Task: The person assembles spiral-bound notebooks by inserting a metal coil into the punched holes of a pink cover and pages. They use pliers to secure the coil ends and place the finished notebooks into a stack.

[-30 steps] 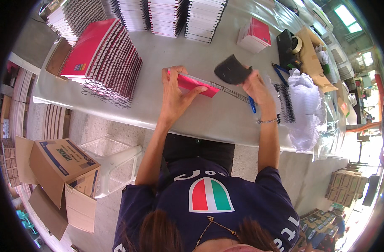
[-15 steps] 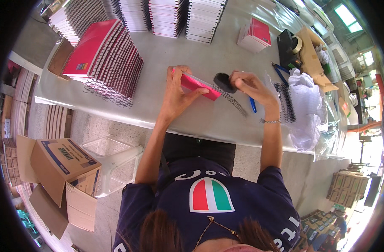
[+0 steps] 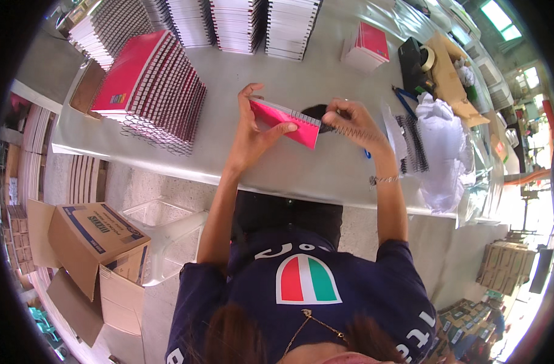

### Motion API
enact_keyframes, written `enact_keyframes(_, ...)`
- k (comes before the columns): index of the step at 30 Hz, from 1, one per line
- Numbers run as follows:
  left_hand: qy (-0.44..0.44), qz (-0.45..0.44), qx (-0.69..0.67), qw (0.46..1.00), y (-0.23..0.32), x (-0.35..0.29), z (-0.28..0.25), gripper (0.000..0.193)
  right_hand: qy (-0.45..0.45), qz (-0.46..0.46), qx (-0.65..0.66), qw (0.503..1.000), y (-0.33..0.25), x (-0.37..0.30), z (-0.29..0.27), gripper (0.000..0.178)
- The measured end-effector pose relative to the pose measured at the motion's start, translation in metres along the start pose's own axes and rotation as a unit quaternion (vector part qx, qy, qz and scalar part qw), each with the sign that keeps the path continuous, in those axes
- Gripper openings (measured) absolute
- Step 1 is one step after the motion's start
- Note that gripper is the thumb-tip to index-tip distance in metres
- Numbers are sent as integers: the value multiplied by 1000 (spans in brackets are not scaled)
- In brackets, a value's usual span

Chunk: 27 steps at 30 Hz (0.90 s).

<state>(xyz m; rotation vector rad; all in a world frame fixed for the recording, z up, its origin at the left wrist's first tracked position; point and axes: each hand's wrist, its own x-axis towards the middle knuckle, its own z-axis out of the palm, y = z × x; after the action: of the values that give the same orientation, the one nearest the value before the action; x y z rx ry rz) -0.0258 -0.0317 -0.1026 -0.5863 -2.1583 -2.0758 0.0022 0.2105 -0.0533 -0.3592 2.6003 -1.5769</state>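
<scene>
Left grip [image 3: 251,141]: closed on the pink notebook [image 3: 302,130], thumb across its cover.
Right grip [image 3: 358,123]: fingers bent at the wire coil [image 3: 345,130]; how they hold, I cannot tell.
Notebook place: two o'clock from my left grip, above the table [image 3: 313,176].
Red-covered stack [image 3: 156,91]: ten o'clock from it, on the table.
Black coils [image 3: 414,144]: four o'clock from my right grip.

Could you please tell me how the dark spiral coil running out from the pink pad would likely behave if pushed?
The coil would probably flex sideways, as its turns look thin and its outer length extends beyond the pink pad. It seems light for its size, being mostly open loops. Its round form might let it roll if laid loose.
</scene>
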Motion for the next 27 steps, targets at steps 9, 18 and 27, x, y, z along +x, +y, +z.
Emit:
enact_keyframes(9,-80,-19,12,997,6,-6,-13,95,-42,20,89,995,11,-15,-5,38)
enact_keyframes(18,-100,12,-5,995,-12,-12,-15,76,-43,0,126,991,-8,-25,11,30)
enact_keyframes(27,-114,-65,-135,982,-7,-9,-23,52,-34,-42,158,986,-9,-22,23,32)
